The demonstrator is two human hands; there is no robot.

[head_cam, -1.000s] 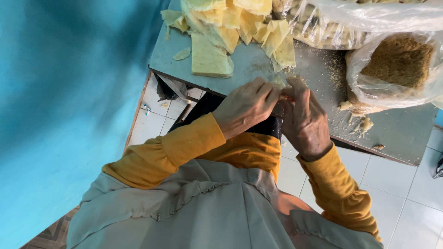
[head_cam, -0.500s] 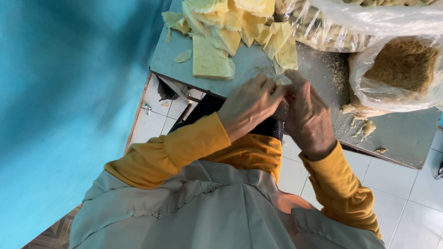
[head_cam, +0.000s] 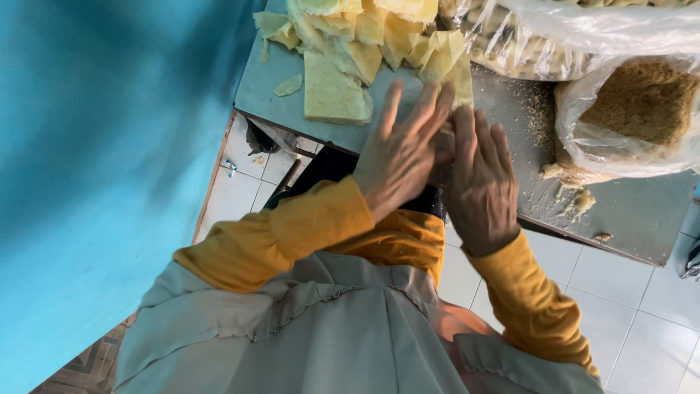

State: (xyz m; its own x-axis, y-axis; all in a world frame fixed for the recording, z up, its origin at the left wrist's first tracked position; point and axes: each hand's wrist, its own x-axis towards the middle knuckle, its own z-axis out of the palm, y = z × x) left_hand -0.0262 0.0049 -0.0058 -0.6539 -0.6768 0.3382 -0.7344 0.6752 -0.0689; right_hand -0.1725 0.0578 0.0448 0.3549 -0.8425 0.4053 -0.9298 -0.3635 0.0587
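A: Hands?
B: Left hand and right hand lie flat, fingers extended and released, side by side at frame centre, over the near edge of the grey table. Whether something is pressed beneath the palms, cannot tell.

A: Nearest thing?
B: Pale yellow sheets, piled at upper centre; a square sheet lies just left of the left fingertips.

A: Room?
B: Bare table lower right. A plastic bag of brown crumbs bounds the right; a blue wall the left.
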